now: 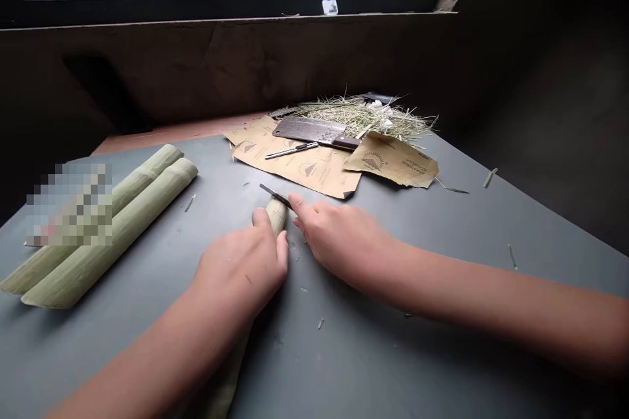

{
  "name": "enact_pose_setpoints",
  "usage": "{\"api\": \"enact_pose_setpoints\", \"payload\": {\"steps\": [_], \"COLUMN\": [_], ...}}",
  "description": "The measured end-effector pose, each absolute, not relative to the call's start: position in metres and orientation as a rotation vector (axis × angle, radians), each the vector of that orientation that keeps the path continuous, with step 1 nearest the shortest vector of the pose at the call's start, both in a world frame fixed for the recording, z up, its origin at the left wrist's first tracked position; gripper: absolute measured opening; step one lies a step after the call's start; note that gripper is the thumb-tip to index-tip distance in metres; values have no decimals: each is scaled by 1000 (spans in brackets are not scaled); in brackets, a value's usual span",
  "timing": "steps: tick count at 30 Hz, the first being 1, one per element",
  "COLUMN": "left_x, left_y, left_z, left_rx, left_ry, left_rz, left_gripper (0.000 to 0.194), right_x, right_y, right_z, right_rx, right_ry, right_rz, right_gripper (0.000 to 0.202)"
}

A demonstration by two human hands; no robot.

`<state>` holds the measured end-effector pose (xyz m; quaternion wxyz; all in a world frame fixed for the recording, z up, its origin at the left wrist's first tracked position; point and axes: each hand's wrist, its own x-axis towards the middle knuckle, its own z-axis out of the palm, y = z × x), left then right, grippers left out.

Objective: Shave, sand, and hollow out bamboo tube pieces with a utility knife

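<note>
My left hand (pixel 246 255) is wrapped round the upper part of a pale green bamboo piece (pixel 277 213), its thumb along the top. The rest of that bamboo runs toward me, partly hidden under my left forearm. My right hand (pixel 339 232) grips a narrow, dark, flat-bladed tool (pixel 273 193), whose handle is hidden in the fingers. The blade lies across the far end of the bamboo, seemingly touching it; whether it is a knife or a file I cannot make out.
Two bamboo pieces (pixel 118 236) with slanted ends lie at left, beside a blurred-out patch. Sheets of brown sandpaper (pixel 309 170) carry a cleaver (pixel 309 129) and a pen-like tool (pixel 291 150). Behind is a heap of shavings (pixel 363 114). Scraps dot the grey table (pixel 417 366).
</note>
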<state>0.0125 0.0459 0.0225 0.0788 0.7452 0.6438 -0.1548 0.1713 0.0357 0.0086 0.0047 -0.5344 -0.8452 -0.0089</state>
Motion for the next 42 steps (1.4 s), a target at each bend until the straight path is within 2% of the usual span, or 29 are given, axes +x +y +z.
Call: {"api": "enact_pose_setpoints", "payload": {"steps": [6, 10, 15, 19, 29, 37, 42], "left_x": [13, 13, 14, 12, 11, 6, 11], "left_y": [46, 46, 45, 45, 46, 50, 49], "left_z": [25, 25, 25, 24, 26, 21, 19], "left_rx": [2233, 2202, 2214, 2197, 2196, 2211, 2215], "left_ry": [1890, 1882, 1855, 1870, 1879, 1806, 1864], "left_rz": [-486, -457, -452, -390, -312, -316, -309], "left_gripper": [32, 34, 35, 34, 39, 39, 38], "right_x": [180, 174, 176, 177, 178, 178, 165], "right_y": [32, 40, 38, 41, 36, 50, 58], "right_z": [16, 17, 14, 17, -1, 28, 23], "right_rx": [-1673, -1603, -1659, -1617, -1667, -1636, -1627], "right_ry": [-2658, -2693, -2657, -2674, -2658, -2798, -2813], "right_rz": [-65, -4, -83, -39, -155, -37, -140], "right_gripper": [45, 37, 43, 36, 44, 25, 32]}}
